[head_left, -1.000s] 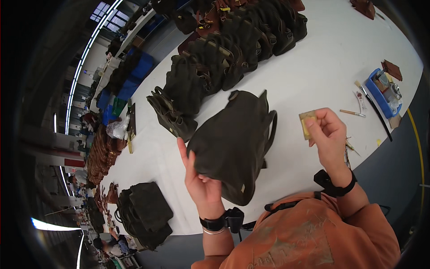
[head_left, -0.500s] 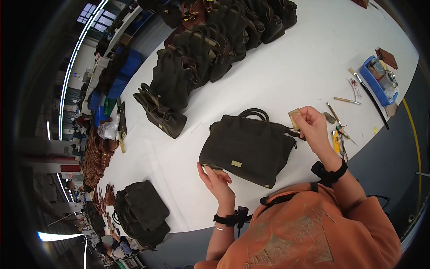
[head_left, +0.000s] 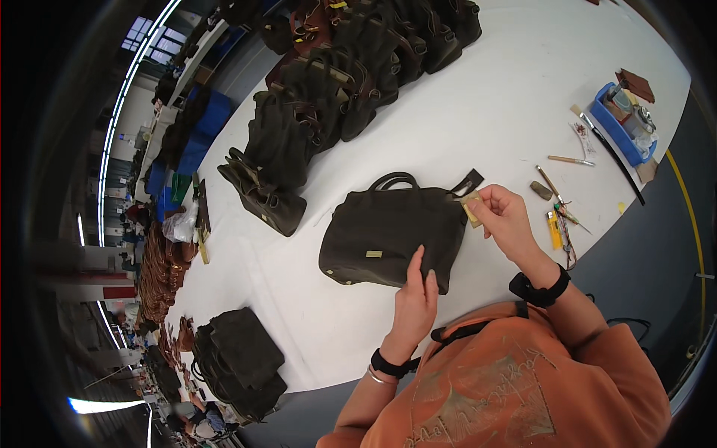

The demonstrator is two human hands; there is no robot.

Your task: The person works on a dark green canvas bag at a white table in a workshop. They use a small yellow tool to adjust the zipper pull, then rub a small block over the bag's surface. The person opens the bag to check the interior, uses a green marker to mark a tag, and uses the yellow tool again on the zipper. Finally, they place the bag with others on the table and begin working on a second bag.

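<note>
A dark olive handbag [head_left: 358,224] lies on the white table in front of me, its two handles pointing away. On its side sits a small gold-coloured plate [head_left: 374,254]. My left hand [head_left: 415,305] rests at the bag's lower right part, with fingers stretched out against it. In my right hand [head_left: 506,216], a small flat yellowish block [head_left: 472,209] is pinched between thumb and fingers, right beside the bag's upper right edge. A short dark strap end [head_left: 469,181] sticks out just above that block.
Right of the bag lie a brownish lump [head_left: 541,190], a yellow cutter [head_left: 553,230], an awl [head_left: 571,215] and a brush [head_left: 571,160]. A blue tray [head_left: 622,134] of supplies stands farther right. Rows of dark bags [head_left: 321,97] fill the far side; more bags [head_left: 239,358] lie at left.
My left hand has moved right, from the bag's lower left corner to its lower right part. The bag has turned slightly and shifted left. My right hand has come slightly nearer with the block.
</note>
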